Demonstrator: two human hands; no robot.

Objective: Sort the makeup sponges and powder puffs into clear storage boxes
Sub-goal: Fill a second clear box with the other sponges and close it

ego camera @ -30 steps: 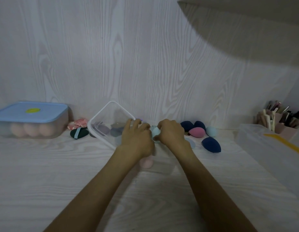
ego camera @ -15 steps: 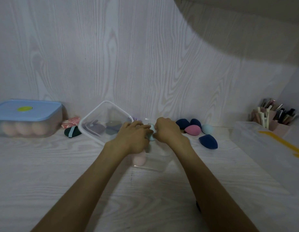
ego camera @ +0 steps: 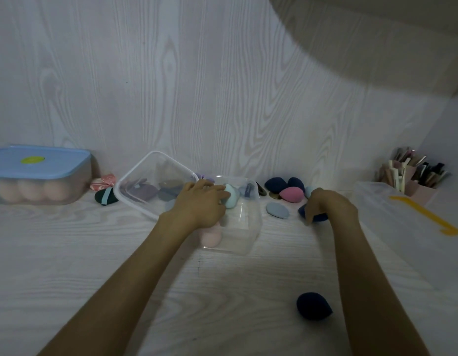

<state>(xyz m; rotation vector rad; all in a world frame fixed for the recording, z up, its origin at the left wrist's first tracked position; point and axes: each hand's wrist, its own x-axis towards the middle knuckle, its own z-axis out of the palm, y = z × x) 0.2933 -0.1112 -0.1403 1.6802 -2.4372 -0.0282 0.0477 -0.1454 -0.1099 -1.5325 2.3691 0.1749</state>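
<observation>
Beside the clear box (ego camera: 244, 227) at the middle of the wooden table (ego camera: 68, 253), the two hands no longer meet. Half a second ago both were bunched together over a pale teal sponge (ego camera: 230, 197) at the box's far rim; now the right hand (ego camera: 328, 205) has swung away to the right of the box and curls down over a navy sponge (ego camera: 316, 215) lying on the table, fingers wrapped round it. The left hand (ego camera: 199, 204) stays at the box's left wall, its fingers reaching to the teal sponge at the rim (whether it truly grips the sponge or only touches it, I cannot tell). A pink sponge (ego camera: 211, 236) lies inside the box, near its front left corner, partly under the left wrist. Left of the box, a clear lid (ego camera: 135, 181) leans tilted, with dark puffs (ego camera: 145, 191) seen through it. Between the box and the right hand lies a flat grey-blue puff (ego camera: 276, 209). Behind that, right of the box, sit two navy sponges (ego camera: 275, 184) and a rose-pink sponge (ego camera: 290, 194). Another navy sponge (ego camera: 314, 305) has come into view well in front and to the right of the box. Far left of the box stands a blue-lidded container (ego camera: 40, 160) with peach sponges inside.
</observation>
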